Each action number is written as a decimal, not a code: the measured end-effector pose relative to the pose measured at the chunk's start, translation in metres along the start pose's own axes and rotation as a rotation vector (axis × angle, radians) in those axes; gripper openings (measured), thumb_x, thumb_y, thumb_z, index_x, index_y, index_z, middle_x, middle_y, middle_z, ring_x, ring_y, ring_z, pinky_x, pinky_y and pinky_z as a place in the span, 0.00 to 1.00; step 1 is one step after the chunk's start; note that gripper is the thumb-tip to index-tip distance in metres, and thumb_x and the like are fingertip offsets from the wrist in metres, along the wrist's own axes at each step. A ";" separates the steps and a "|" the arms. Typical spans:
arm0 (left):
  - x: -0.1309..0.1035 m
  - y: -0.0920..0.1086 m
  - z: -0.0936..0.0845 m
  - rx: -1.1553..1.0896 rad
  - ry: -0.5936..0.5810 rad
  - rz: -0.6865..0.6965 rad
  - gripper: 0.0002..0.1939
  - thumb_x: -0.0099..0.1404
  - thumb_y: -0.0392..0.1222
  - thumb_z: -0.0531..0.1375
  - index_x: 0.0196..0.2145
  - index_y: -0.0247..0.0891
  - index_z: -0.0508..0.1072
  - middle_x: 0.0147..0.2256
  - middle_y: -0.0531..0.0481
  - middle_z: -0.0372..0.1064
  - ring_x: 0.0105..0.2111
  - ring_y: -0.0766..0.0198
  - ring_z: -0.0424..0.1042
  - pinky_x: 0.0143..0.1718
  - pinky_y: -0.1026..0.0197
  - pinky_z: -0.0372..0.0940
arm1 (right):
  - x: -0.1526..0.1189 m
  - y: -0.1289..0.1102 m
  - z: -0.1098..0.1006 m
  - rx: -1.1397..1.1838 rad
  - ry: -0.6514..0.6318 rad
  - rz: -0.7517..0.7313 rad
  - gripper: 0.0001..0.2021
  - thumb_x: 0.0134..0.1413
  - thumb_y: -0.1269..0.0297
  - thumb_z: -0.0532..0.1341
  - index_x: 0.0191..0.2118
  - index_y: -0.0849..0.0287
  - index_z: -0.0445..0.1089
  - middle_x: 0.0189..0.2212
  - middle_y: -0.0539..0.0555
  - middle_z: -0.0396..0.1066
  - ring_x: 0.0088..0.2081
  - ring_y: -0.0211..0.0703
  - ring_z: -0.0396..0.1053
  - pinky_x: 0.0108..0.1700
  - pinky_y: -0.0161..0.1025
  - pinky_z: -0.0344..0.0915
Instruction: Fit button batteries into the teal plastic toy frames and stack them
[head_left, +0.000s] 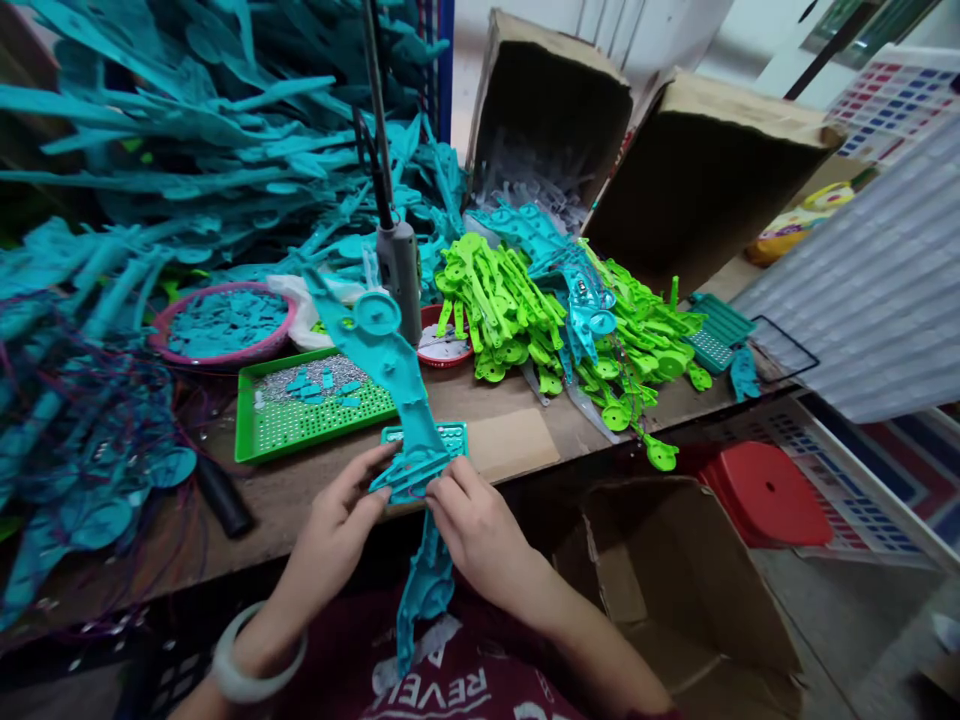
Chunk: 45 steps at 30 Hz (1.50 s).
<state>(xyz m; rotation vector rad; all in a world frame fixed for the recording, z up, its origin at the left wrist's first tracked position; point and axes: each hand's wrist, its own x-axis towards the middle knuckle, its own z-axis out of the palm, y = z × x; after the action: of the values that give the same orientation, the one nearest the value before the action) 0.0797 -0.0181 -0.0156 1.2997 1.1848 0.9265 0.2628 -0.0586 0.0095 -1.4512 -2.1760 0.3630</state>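
Observation:
A long teal plastic shell part (pixel 405 385) lies across the bench's front edge, its lower end hanging over my lap. My left hand (pixel 349 510) grips its middle section from the left, thumb and fingers closed on the edge. On the other side, my right hand (pixel 472 510) has its fingers pinched together at the same section; a thin dark wire seems to show by the fingertips. Beneath the part sits a small teal perforated tray (pixel 455 436). Left of it, a green perforated tray (pixel 251 410) holds many small metal pieces and several little teal plastic pieces.
A grey electric screwdriver (pixel 401 275) hangs upright behind the part. Bright green plastic parts (pixel 502 310) are heaped at the back right, teal ones (pixel 225 170) at the left. A pink basket (pixel 291 315), cardboard boxes (pixel 551 45) and a red stool (pixel 765 490) stand around.

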 end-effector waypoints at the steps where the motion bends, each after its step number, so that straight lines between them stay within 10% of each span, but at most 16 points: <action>1: 0.000 0.000 -0.006 -0.002 -0.003 -0.005 0.22 0.63 0.50 0.61 0.54 0.42 0.72 0.54 0.48 0.73 0.55 0.52 0.70 0.56 0.55 0.64 | -0.002 0.000 -0.003 0.007 -0.010 -0.009 0.09 0.68 0.71 0.51 0.38 0.60 0.66 0.34 0.53 0.62 0.33 0.39 0.64 0.35 0.35 0.63; 14: -0.022 0.022 -0.014 0.186 -0.001 0.002 0.20 0.61 0.54 0.64 0.46 0.41 0.72 0.43 0.50 0.75 0.42 0.56 0.72 0.46 0.58 0.65 | 0.019 -0.029 -0.041 -0.444 -0.071 -0.277 0.10 0.64 0.76 0.51 0.33 0.60 0.65 0.32 0.55 0.64 0.29 0.42 0.61 0.25 0.39 0.56; 30: -0.028 0.015 0.001 0.039 0.134 0.019 0.20 0.62 0.51 0.63 0.48 0.40 0.68 0.40 0.49 0.74 0.38 0.59 0.74 0.43 0.58 0.69 | -0.002 -0.028 0.035 -0.022 0.475 -0.055 0.07 0.66 0.72 0.56 0.36 0.60 0.69 0.26 0.54 0.69 0.30 0.41 0.67 0.32 0.37 0.65; 37: -0.030 0.015 0.002 -0.018 0.200 -0.003 0.22 0.62 0.54 0.63 0.50 0.41 0.69 0.45 0.48 0.75 0.43 0.58 0.75 0.47 0.59 0.69 | -0.002 -0.030 0.036 0.128 0.380 -0.023 0.15 0.66 0.74 0.50 0.53 0.61 0.69 0.34 0.58 0.68 0.35 0.43 0.69 0.36 0.39 0.71; 45: -0.032 0.008 0.007 -0.112 0.255 -0.077 0.30 0.55 0.53 0.69 0.53 0.42 0.70 0.46 0.48 0.76 0.44 0.56 0.76 0.51 0.55 0.70 | -0.003 -0.031 0.035 0.150 0.375 0.111 0.07 0.65 0.73 0.54 0.39 0.59 0.68 0.34 0.56 0.67 0.37 0.45 0.67 0.38 0.41 0.68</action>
<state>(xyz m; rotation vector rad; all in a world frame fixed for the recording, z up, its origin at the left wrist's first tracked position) 0.0814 -0.0497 -0.0045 1.0615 1.3490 1.1096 0.2208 -0.0718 -0.0066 -1.4295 -1.7408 0.2606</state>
